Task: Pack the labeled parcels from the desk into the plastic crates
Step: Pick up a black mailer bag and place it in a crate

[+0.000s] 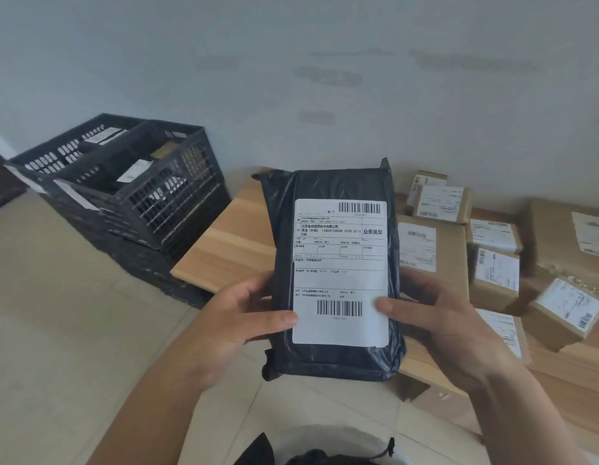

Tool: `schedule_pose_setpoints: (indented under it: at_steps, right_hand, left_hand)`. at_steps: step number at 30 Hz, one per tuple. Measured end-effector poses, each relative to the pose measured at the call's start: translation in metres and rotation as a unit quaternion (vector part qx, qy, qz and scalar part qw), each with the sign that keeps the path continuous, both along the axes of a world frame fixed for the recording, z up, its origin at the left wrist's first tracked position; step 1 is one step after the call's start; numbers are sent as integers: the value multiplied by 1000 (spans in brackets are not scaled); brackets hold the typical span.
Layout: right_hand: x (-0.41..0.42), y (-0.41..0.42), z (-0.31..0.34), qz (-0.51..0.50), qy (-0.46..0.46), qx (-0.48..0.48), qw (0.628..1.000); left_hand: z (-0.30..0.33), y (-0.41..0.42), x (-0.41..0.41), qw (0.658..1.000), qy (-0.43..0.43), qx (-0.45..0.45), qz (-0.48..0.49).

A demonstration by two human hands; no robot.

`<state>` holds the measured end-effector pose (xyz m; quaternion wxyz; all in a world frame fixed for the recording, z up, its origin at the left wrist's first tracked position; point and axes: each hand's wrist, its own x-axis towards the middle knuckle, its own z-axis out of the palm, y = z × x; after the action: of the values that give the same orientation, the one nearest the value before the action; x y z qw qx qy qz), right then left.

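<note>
I hold a black plastic-wrapped parcel [335,182] upright in front of me, its white shipping label facing me. My left hand [237,317] grips its lower left edge with the thumb on the label. My right hand [439,317] grips the lower right edge, thumb on the label too. Black plastic crates [130,196] stand on the floor to the left, with labeled parcels inside. Several brown cardboard parcels [496,273] with white labels lie on the wooden desk [231,243] at the right.
A pale wall runs behind the crates and desk. Beige tiled floor [56,330] spreads at the lower left. The desk's left end near the crates is bare wood. A dark object sits at the far left edge.
</note>
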<state>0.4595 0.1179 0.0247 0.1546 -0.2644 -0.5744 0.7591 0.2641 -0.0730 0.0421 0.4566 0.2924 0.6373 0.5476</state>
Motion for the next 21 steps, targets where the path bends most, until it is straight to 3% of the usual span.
schedule_pose_setpoints:
  at_steps: [7,21]
  right_hand:
    - [-57,-78,2,106,-10,-26,994]
    - [-105,-220,-1,226,-48,-17,973]
  left_hand:
    - [-8,-108,-15,994,12,-40,97]
    - [-36,-282,-24,981,-41,8,190]
